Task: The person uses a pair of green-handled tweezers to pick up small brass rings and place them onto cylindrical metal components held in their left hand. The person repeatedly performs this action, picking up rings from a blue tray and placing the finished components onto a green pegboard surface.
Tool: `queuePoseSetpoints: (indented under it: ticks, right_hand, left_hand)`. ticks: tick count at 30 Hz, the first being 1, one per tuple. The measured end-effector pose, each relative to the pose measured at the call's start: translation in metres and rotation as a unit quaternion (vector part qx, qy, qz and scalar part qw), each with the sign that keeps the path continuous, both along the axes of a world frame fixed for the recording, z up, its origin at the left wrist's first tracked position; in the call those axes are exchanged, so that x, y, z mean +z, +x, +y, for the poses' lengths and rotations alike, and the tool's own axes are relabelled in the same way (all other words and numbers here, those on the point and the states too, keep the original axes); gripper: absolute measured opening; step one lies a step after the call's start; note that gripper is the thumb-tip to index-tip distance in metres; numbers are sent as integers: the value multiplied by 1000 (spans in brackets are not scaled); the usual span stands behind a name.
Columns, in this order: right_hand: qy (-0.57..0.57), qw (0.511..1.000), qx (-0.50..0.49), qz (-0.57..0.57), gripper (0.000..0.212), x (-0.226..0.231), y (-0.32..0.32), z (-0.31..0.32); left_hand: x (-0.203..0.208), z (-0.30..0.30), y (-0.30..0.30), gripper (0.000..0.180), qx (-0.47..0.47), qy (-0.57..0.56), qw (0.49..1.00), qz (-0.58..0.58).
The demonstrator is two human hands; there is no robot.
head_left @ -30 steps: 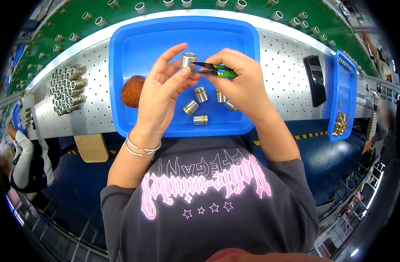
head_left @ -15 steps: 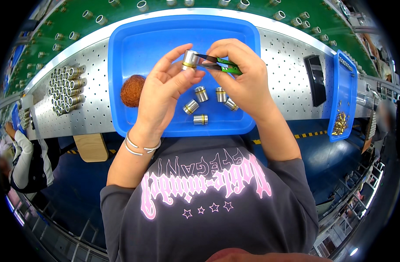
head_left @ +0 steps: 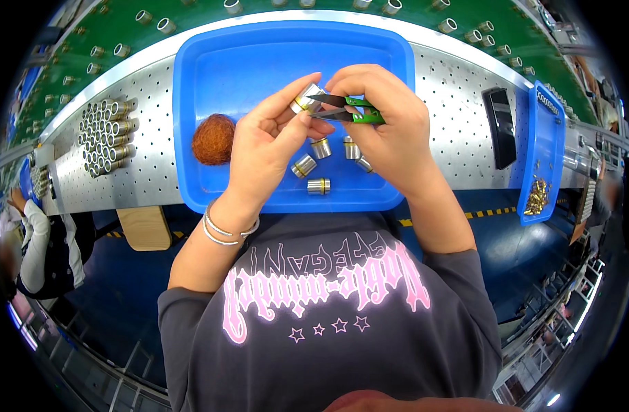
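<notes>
My left hand (head_left: pixel 270 147) holds a small silver metal cylinder with a brass end (head_left: pixel 305 99) between thumb and fingertips, above a blue plastic tray (head_left: pixel 211 75). My right hand (head_left: pixel 390 134) grips green-handled thread snips (head_left: pixel 345 110), whose dark blades point left and touch the cylinder. Several more silver and brass cylinders (head_left: pixel 319 165) lie loose in the tray under my hands. A ball of fine copper-coloured wire (head_left: pixel 213 139) rests at the tray's left side.
The tray stands on a perforated metal bench (head_left: pixel 146 165). A stack of finished cylinders (head_left: pixel 108 137) lies at the left. A black device (head_left: pixel 500 127) and a narrow blue bin with small brass parts (head_left: pixel 538 196) sit at the right. A green conveyor (head_left: pixel 191 20) carries more cylinders behind. Another person sits at far left (head_left: pixel 33 240).
Both hands have lifted slightly toward the tray's far side, and the cylinder has been turned in my left fingers while the snips stay at its end.
</notes>
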State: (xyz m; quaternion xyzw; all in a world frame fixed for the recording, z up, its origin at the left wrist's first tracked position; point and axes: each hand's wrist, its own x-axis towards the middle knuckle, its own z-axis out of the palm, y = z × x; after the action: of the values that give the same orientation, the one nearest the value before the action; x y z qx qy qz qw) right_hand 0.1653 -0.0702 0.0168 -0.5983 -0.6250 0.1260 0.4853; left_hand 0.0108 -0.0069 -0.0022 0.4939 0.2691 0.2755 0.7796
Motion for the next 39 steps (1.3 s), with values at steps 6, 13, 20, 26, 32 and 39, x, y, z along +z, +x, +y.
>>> queuePoseSetpoints:
  ticks: [6, 13, 20, 26, 32, 39]
  right_hand:
    - [27, 1000, -5, -8, 20, 1, 13, 2]
    - [-45, 998, -42, 8, 22, 16, 5, -7]
    - [-51, 997, -29, 43, 17, 0, 2, -3]
    - [-59, 996, -22, 63, 16, -1, 2, -3]
    - [-75, 995, -21, 59, 16, 2, 3, -4]
    - [-89, 993, -32, 73, 18, -2, 8, -7]
  left_hand:
    - [1, 3, -3, 40, -16, -1, 1000, 1]
    - [8, 3, 1, 44, 46, -68, 996, -22]
    - [5, 3, 2, 45, 48, -55, 996, -54]
    - [4, 3, 1, 46, 43, -49, 996, -60]
    - [5, 2, 2, 49, 44, -52, 996, -61]
    - [6, 2, 2, 37, 56, -75, 994, -55]
